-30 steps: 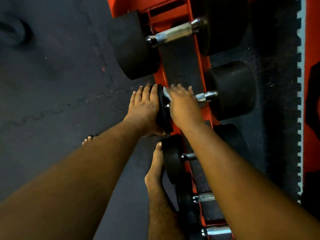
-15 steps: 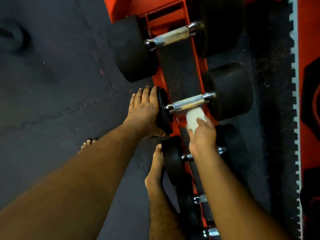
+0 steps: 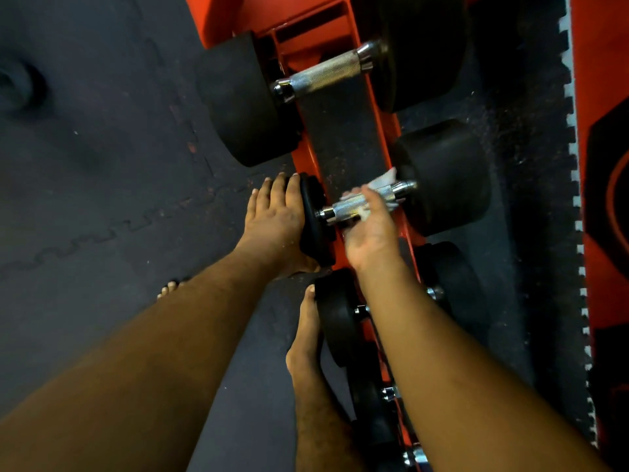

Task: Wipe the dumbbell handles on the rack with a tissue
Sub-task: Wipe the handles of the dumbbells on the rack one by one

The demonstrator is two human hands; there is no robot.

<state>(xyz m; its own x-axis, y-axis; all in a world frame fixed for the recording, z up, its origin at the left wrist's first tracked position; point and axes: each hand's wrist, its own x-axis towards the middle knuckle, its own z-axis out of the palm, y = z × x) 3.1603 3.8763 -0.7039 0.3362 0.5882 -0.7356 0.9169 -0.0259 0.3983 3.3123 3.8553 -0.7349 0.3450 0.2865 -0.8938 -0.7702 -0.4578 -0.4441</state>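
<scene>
Dark rubber interlocking floor mat [image 3: 102, 165] underfoot, with a jigsaw seam running across. On it, slanting up the frame, long orange steel dumbbell rack [image 3: 340, 32] with a black textured strip down its middle. At the far end of the rack, biggest black round-headed dumbbell with a knurled chrome handle [image 3: 326, 76], untouched. Next toward the camera, mid-sized black dumbbell [image 3: 446, 178] resting across the rack, its knurled chrome handle [image 3: 350, 204] lying between the two rails. Nearer still, smaller black dumbbells [image 3: 337, 318] in a row, partly hidden under the right forearm. Bare foot [image 3: 306, 332] planted just beside the rack's near rail. Left hand [image 3: 275, 216] laid flat against the outer face of the mid-sized dumbbell's thin left plate, fingers straight, grip open and pressing. Right hand [image 3: 371, 226] palm-up under the handle, grip curled round it from below, gripping both handle and crumpled white tissue [image 3: 383, 182]. Tissue wrapped against the right part of the handle, one corner sticking up behind it beside the right weight head
</scene>
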